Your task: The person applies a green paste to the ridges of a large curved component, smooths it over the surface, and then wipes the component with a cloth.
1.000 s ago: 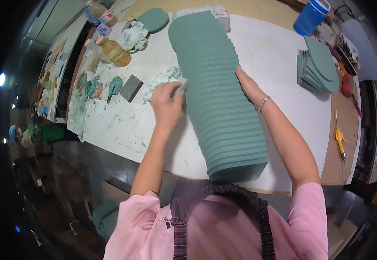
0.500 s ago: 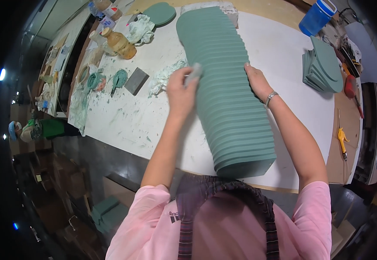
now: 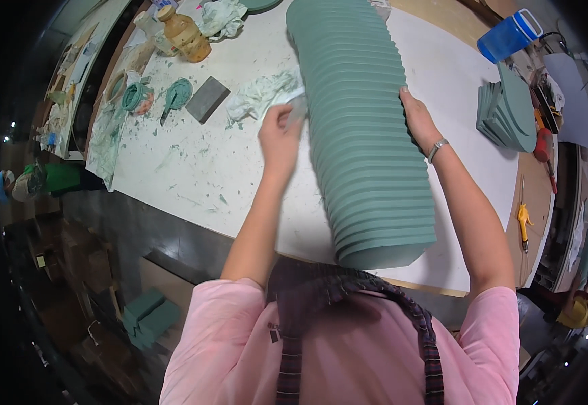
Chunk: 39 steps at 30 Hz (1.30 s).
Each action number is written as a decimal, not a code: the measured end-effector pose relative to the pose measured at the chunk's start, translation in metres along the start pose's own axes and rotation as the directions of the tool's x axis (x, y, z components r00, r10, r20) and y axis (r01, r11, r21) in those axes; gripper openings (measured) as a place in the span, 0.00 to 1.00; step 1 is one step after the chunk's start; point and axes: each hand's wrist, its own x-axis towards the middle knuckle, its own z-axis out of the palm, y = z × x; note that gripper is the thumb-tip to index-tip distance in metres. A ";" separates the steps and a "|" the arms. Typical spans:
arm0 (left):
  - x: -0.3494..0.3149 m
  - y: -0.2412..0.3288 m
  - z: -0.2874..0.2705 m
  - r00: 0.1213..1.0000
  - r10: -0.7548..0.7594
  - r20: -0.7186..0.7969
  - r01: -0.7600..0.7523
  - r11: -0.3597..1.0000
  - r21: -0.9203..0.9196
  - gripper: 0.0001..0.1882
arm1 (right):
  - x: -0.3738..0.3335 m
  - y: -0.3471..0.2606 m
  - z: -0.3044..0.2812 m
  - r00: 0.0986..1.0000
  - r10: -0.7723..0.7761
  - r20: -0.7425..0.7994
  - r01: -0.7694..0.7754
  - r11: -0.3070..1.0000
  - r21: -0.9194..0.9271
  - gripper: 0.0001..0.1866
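Note:
A long row of overlapping green curved-edge boards (image 3: 368,128) lies across the table, fanned like steps. Against its left side is my left hand (image 3: 282,138), closed on a small pale grey flat piece (image 3: 297,111), slightly blurred; its exact kind is unclear. My right hand (image 3: 421,121), with a watch on the wrist, lies along the right side of the row. Its visible finger is stretched out against the board edges; the other fingers are partly hidden. A crumpled, green-stained white cloth (image 3: 260,94) lies just beyond my left hand.
Left of the cloth are a dark grey block (image 3: 207,99), a putty-smeared spatula (image 3: 176,96) and a tub of green putty (image 3: 135,98). An amber bottle (image 3: 187,37) stands farther back. At right are more green boards (image 3: 510,111), a blue jug (image 3: 506,37) and a yellow air gun (image 3: 523,219).
My left hand, with the grey piece, has drawn slightly away from the boards' left edge. My right hand stays on the right side. The whole view has shifted a little.

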 end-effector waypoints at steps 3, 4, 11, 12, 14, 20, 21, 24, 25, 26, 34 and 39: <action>-0.006 -0.007 -0.013 0.986 -0.129 -0.102 0.126 0.992 -0.028 0.18 | 0.003 0.008 -0.009 1.000 0.026 -0.011 -0.027 0.998 -0.048 0.37; 0.002 -0.002 -0.009 0.985 -0.130 -0.113 0.128 0.991 -0.028 0.18 | 0.002 0.004 -0.008 0.999 0.042 0.003 -0.042 0.996 -0.077 0.36; 0.020 -0.005 0.009 0.998 0.064 -0.003 -0.063 0.992 0.109 0.18 | -0.009 -0.011 0.005 0.998 0.052 -0.036 -0.055 0.993 -0.104 0.29; 0.013 -0.021 0.001 0.999 -0.049 -0.011 0.049 0.996 0.072 0.17 | -0.008 -0.009 0.005 0.998 0.047 -0.035 -0.051 0.993 -0.109 0.29; 0.009 -0.025 0.000 0.980 -0.199 0.011 0.198 0.978 0.065 0.16 | -0.003 0.001 0.001 0.996 -0.022 -0.091 0.017 0.998 -0.059 0.29; 0.036 0.023 0.009 0.959 0.281 -0.040 -0.268 0.944 0.193 0.15 | 0.000 -0.002 0.006 0.998 0.021 -0.066 -0.026 0.997 -0.073 0.27; 0.033 0.024 0.010 0.935 0.351 0.047 -0.347 0.881 0.323 0.17 | 0.000 -0.002 0.003 0.997 0.020 -0.068 -0.025 0.997 -0.076 0.27; 0.019 0.005 -0.006 0.947 0.323 0.007 -0.296 0.859 0.419 0.16 | 0.000 -0.002 -0.004 0.991 0.127 -0.035 -0.131 0.980 -0.148 0.38; 0.016 0.003 -0.008 0.954 0.297 -0.028 -0.253 0.855 0.453 0.16 | 0.002 0.001 -0.005 0.994 0.099 -0.049 -0.104 0.986 -0.129 0.37; 0.019 0.001 -0.004 0.955 0.297 -0.024 -0.255 0.856 0.449 0.16 | 0.002 0.003 -0.005 0.995 0.071 -0.064 -0.077 0.991 -0.111 0.37; 0.021 0.007 -0.003 0.888 0.458 0.048 -0.422 0.768 0.482 0.14 | -0.004 -0.005 -0.001 0.995 0.072 -0.064 -0.081 0.986 -0.147 0.34; 0.035 0.019 0.007 0.858 0.513 0.027 -0.475 0.772 0.422 0.13 | 0.000 0.001 0.001 0.997 0.030 -0.076 -0.035 0.997 -0.075 0.33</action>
